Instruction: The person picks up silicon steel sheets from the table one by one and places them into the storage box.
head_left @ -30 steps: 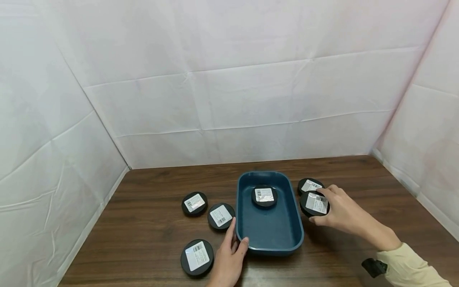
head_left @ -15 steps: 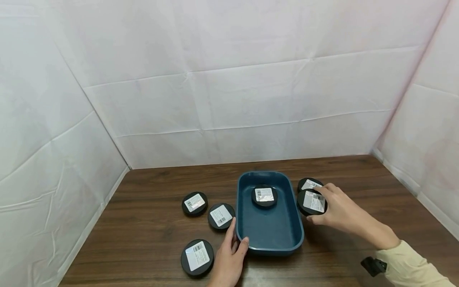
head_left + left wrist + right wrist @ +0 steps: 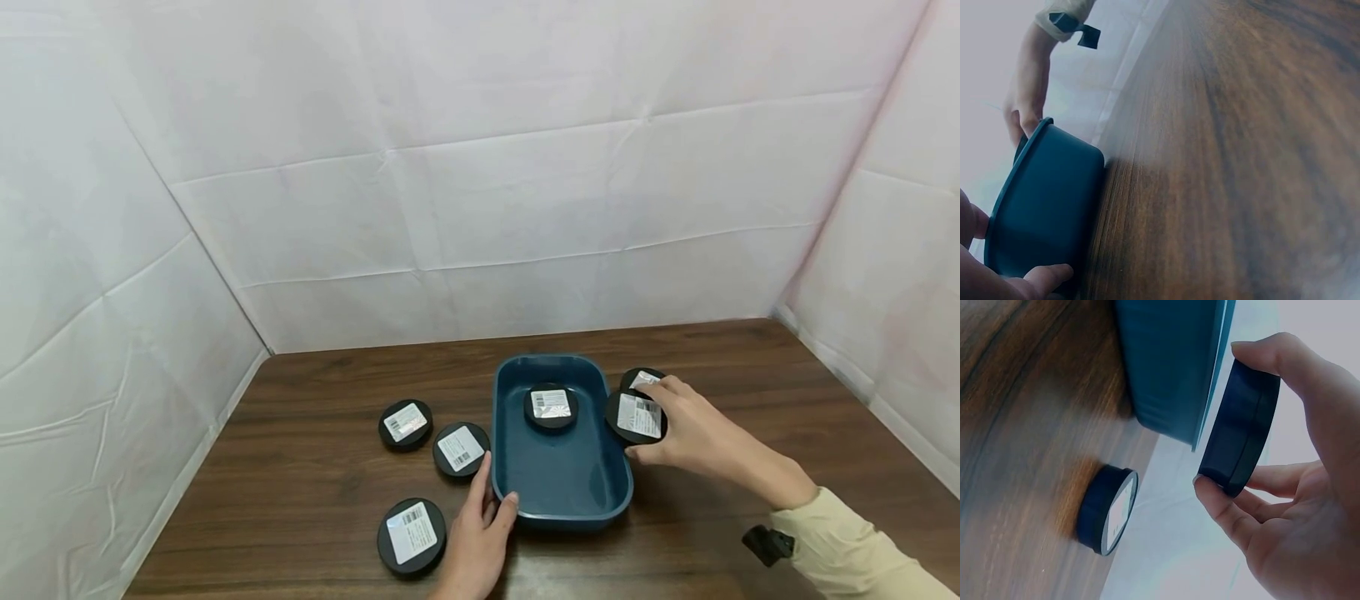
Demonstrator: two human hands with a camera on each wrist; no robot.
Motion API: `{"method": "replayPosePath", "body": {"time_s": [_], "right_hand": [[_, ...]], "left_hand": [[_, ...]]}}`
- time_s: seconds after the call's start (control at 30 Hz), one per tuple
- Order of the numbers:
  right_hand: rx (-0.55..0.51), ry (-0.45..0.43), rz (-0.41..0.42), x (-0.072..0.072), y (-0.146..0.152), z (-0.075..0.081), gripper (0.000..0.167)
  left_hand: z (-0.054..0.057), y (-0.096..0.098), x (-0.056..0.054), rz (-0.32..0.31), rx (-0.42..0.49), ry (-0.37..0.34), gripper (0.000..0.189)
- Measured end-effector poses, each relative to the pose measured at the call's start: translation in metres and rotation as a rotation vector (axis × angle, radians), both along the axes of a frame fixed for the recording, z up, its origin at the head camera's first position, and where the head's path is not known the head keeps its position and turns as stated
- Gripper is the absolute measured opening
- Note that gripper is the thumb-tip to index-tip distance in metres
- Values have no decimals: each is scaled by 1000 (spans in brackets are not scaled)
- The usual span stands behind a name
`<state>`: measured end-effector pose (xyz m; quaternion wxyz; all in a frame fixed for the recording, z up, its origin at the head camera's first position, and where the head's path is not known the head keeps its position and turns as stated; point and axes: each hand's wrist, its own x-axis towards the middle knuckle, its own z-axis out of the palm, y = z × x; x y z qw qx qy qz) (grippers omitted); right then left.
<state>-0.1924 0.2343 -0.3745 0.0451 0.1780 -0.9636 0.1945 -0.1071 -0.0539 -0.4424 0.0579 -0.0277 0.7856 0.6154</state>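
My right hand (image 3: 688,429) pinches a black round lidded container (image 3: 1239,425) by its edge, thumb on one side and fingers on the other. It is raised, with its labelled top (image 3: 639,415) up, overlapping the right rim of a dark blue plastic bin (image 3: 558,500) in the head view. Another black container (image 3: 1102,512) stands on the table beyond it, partly hidden in the head view. My left hand (image 3: 475,542) rests against the bin's near left corner, index finger along the wall. Inside the bin lies one black container (image 3: 551,407) with a white label.
Left of the bin, three more labelled black containers lie on the wooden table (image 3: 315,500): one at the back (image 3: 405,425), one beside the bin (image 3: 461,450), one nearer (image 3: 411,537). White sheeting (image 3: 450,208) encloses the table's back and sides.
My right hand has lifted the black container and carried it left, from beside the bin to over its right rim. The left hand stays at the bin's corner.
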Motion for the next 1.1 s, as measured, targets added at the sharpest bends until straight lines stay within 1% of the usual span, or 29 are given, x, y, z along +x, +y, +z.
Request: {"method": "replayPosePath", "body": {"time_s": [0.23,0.37,0.5,0.57,0.87,1.0,1.1], "right_hand": [[6,-16,18,0,-11,3,88],[1,-18,47,-3,-17,4,87],[-5,-41,72,-4,-24,6,86],[-1,-55,73,-5,-27,7,86],[23,-68,105,-6,-41,8,85],[39,-77,104,-6,-46,10,85],[53,-86,120,-7,-50,12,85]], "left_hand": [[0,-1,-1,-1,-3,-10,69],[0,-1,-1,-1,-7,-9,69],[0,-2,0,-1,-3,-13,69],[0,-2,0,-3,2,-14,69],[-1,-3,1,-1,16,-28,68],[0,-5,1,-3,12,-27,69],[0,-6,1,-2,6,-24,69]]}}
